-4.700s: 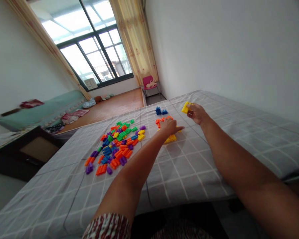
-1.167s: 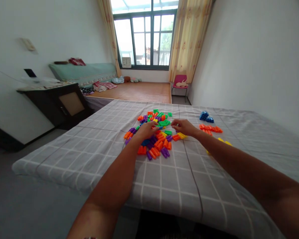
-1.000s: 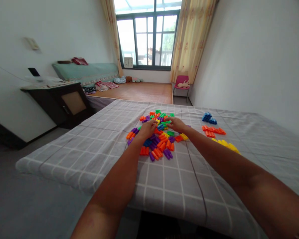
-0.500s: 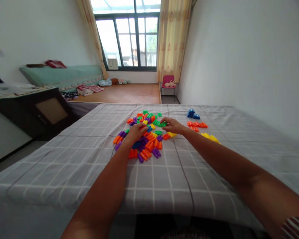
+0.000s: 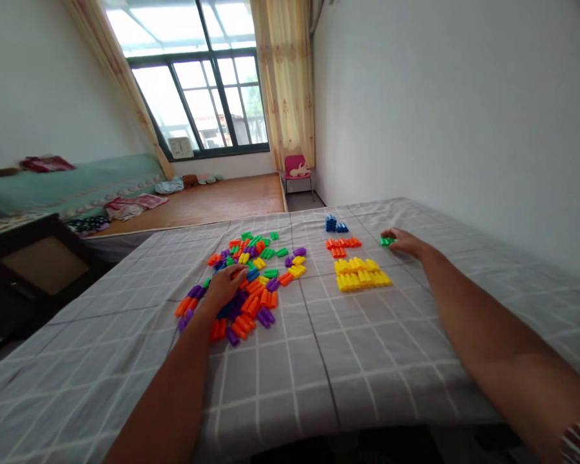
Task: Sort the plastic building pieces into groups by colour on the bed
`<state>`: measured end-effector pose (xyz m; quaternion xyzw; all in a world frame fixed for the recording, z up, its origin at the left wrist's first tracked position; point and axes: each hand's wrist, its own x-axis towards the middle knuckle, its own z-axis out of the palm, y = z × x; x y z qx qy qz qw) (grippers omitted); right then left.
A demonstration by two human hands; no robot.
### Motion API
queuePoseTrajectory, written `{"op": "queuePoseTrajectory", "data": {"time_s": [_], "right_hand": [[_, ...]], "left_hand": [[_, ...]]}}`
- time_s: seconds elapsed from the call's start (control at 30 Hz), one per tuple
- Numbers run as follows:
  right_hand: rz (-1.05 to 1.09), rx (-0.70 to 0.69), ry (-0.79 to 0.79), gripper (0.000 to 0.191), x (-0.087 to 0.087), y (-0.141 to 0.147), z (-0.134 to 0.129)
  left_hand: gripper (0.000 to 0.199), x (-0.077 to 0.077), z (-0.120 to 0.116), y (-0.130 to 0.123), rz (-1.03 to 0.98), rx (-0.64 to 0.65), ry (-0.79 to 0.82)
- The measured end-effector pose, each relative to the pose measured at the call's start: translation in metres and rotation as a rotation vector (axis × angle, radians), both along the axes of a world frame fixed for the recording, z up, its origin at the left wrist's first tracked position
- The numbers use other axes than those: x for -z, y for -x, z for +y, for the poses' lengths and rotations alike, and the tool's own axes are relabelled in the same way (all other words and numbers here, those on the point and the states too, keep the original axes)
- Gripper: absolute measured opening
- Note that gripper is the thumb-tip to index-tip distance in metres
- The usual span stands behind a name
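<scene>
My right hand [image 5: 403, 242] is at the right, its fingers closed on green plastic building blocks [image 5: 386, 241] close to the cloth. My left hand [image 5: 225, 285] stays over the mixed pile, fingers curled around an orange block [image 5: 240, 270], partly hidden by the fingers. Around it lie loose orange blocks [image 5: 254, 304], purple blocks [image 5: 265, 317], green blocks [image 5: 267, 254] and yellow blocks [image 5: 298, 271]. Between the hands are sorted groups: stacked blue blocks [image 5: 331, 223], orange rows [image 5: 343, 243] and yellow rows [image 5: 360, 276].
A grey checked cloth [image 5: 280, 367] covers the surface under the blocks. Beyond its far edge is a low bed with a brown mat [image 5: 232, 196]. A pink chair [image 5: 296, 166] stands near the curtain, a dark cabinet [image 5: 43, 270] at the left, and a white wall [image 5: 439, 109] at the right.
My right hand has moved from the pile to the right, past the sorted groups, carrying green blocks. My left hand remains over the pile. The view has turned right.
</scene>
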<state>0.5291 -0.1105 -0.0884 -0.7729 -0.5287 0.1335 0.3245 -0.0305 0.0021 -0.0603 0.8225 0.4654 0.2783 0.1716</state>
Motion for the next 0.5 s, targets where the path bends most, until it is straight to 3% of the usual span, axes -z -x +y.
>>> {"op": "queuePoseTrajectory", "data": {"time_s": [0.23, 0.37, 0.5], "right_hand": [[-0.208, -0.079, 0.035, 0.055, 0.012, 0.003, 0.007], [-0.234, -0.067, 0.025, 0.055, 0.013, 0.002, 0.005], [-0.302, 0.036, -0.063, 0.056, 0.011, 0.004, 0.001]], "left_hand": [[0.042, -0.004, -0.001, 0.000, -0.034, -0.034, 0.001], [0.046, -0.016, -0.007, -0.010, -0.229, -0.064, 0.055], [0.058, -0.026, -0.016, -0.030, -0.443, 0.113, 0.282]]}}
